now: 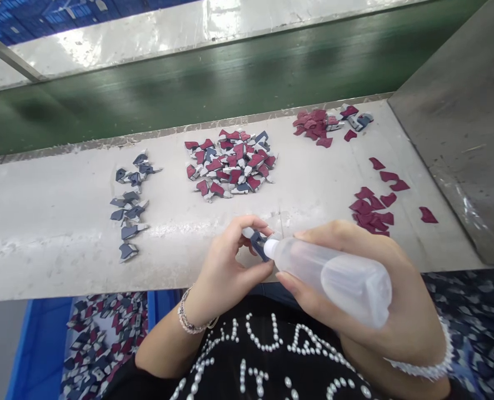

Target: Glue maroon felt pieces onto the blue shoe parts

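My left hand point(230, 258) pinches a small dark blue and grey plastic piece point(258, 244) between thumb and fingers. My right hand point(367, 266) is wrapped round a translucent squeeze bottle point(334, 272), tilted with its white tip at the dark blue piece. Whether the tip touches the piece I cannot tell. Beyond my hands lies a heap of grey pieces with maroon tops point(232, 164). Loose maroon pieces point(372, 211) are piled to the right of it, and a row of dark blue pieces point(130, 208) lies at the left.
Another maroon pile point(313, 123) is at the back right, beside a few grey pieces. A green conveyor belt point(213, 83) runs behind the white worktop point(55, 222). A metal panel point(463, 128) bounds the right side. Below stand a blue bin point(42, 344) of pieces and more dark pieces point(480, 322).
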`<action>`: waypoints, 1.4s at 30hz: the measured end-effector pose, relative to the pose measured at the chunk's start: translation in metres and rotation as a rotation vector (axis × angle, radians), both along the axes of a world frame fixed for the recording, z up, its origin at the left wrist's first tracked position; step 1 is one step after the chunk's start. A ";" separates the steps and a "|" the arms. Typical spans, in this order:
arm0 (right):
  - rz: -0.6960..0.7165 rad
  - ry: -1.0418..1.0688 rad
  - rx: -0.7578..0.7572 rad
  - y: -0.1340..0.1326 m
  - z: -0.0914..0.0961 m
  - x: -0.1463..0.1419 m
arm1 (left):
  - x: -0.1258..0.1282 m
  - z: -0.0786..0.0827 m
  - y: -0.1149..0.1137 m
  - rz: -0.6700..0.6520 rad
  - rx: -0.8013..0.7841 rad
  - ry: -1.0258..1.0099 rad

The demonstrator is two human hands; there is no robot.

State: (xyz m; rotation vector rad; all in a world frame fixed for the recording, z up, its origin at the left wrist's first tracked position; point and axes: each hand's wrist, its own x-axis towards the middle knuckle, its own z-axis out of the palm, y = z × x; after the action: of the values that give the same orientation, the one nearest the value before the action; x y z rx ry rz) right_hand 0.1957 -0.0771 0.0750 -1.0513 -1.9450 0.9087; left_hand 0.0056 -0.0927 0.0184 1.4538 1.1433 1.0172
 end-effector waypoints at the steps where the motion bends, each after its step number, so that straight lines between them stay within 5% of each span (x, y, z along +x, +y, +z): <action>1: 0.008 -0.001 0.002 0.000 0.000 0.000 | 0.000 0.000 0.000 0.004 0.004 0.007; 42: 0.105 -0.117 -0.062 0.001 0.008 0.013 | 0.000 -0.001 0.003 0.050 0.125 0.252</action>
State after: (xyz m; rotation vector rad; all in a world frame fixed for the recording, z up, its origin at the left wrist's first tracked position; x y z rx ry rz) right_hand 0.2088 -0.0759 0.0834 -1.0673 -2.0970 0.9904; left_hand 0.0058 -0.0900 0.0176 1.6975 1.3202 0.9736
